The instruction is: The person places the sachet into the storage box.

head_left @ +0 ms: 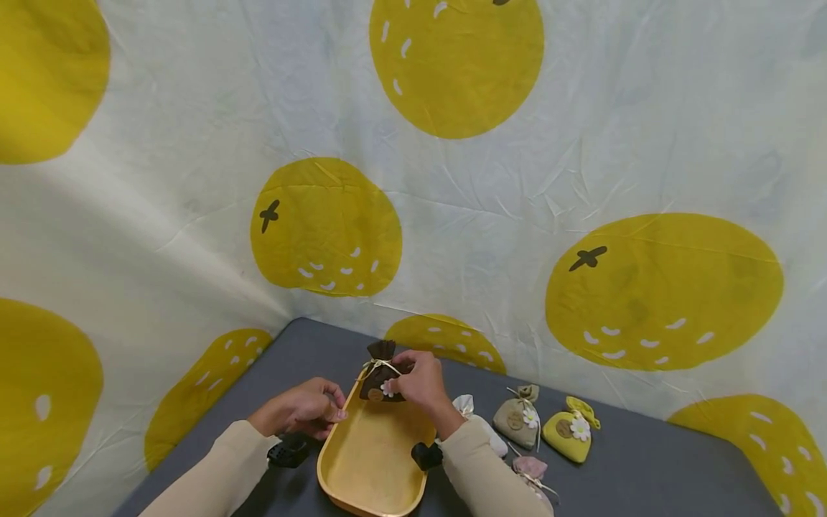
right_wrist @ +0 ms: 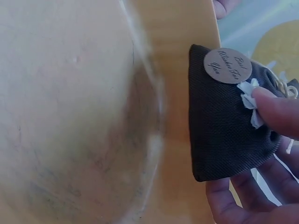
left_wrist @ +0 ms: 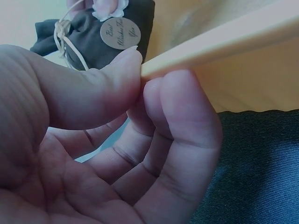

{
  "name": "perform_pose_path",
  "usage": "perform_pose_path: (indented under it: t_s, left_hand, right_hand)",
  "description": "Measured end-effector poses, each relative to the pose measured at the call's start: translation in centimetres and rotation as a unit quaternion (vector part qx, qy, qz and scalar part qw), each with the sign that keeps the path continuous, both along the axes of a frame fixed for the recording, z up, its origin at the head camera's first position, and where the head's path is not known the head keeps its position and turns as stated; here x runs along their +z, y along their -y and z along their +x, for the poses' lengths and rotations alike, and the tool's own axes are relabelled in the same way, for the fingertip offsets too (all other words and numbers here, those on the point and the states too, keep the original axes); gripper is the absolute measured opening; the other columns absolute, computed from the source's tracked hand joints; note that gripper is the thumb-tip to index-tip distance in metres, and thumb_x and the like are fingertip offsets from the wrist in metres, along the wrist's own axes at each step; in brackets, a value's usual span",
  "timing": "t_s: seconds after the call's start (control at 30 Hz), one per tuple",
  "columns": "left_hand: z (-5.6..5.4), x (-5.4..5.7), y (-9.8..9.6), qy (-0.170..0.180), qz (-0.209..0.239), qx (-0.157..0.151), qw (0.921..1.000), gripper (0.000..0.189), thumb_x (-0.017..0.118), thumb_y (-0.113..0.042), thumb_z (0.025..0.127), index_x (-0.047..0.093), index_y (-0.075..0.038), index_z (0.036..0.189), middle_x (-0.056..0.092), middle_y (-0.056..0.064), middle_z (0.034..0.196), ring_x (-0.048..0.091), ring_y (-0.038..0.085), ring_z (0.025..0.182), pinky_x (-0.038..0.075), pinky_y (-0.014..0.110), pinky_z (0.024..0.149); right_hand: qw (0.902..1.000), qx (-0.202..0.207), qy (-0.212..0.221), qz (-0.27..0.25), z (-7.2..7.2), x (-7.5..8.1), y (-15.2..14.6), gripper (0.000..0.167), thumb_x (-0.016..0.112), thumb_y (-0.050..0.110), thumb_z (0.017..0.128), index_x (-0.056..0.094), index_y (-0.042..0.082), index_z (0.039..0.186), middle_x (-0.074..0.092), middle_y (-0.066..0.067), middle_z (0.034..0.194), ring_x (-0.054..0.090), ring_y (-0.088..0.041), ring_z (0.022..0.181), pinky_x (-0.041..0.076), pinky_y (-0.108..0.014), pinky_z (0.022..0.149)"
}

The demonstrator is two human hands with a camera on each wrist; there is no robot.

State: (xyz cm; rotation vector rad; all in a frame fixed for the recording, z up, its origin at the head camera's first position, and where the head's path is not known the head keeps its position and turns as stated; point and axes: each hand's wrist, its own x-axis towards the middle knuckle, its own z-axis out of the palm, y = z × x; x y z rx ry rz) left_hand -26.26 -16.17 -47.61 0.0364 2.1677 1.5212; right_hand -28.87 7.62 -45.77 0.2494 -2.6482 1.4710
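A dark brown drawstring pouch [head_left: 372, 385] with a round "Best Wishes For You" tag and a white flower is pinched in my right hand [head_left: 420, 384], thumb on the flower and fingers behind. It hangs at the far end of a yellow-orange tray [head_left: 375, 459]. In the right wrist view the pouch [right_wrist: 224, 126] is over the tray's wall, its tied neck pointing outward. My left hand [head_left: 304, 408] pinches the tray's left rim between thumb and fingers; the left wrist view shows this hand [left_wrist: 117, 121] close up on the rim [left_wrist: 187, 53].
Right of the tray, on the dark grey table [head_left: 620, 488], lie a white pouch [head_left: 487, 431], a grey-beige pouch [head_left: 517, 420], a yellow pouch [head_left: 568, 436] and a pink pouch [head_left: 532, 470]. A fabric wall with yellow fruit prints [head_left: 326, 230] stands behind the table.
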Motion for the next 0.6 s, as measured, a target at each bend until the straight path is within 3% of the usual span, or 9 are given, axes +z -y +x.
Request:
perform_pose_path:
  t_s: [0.47,0.6]
  left_hand:
    - [0.09,0.16,-0.02,0.007,0.005,-0.004,1.0,0.013,0.07,0.0,0.094,0.059,0.0,0.101,0.06,0.007,0.069,0.054,0.016,0.058,0.051,0.027,0.052]
    - [0.1,0.21,-0.01,0.008,0.006,-0.003,0.9999,0.013,0.07,0.001,0.094,0.059,0.0,0.101,0.06,0.007,0.07,0.054,0.016,0.058,0.051,0.027,0.053]
  right_hand:
    - [0.9989,0.017,0.009,0.043,-0.11,-0.21,0.31,0.033,0.089,0.003,0.071,0.078,0.006,0.102,0.076,-0.008,0.093,0.064,-0.02,0.083,0.055,-0.032,0.069]
    - [0.9946,0.034,0.009,0.098,-0.12,-0.3,0.23,0.028,0.085,0.003,0.077,0.078,0.003,0.104,0.077,-0.012,0.101,0.069,-0.028,0.09,0.058,-0.039,0.075]
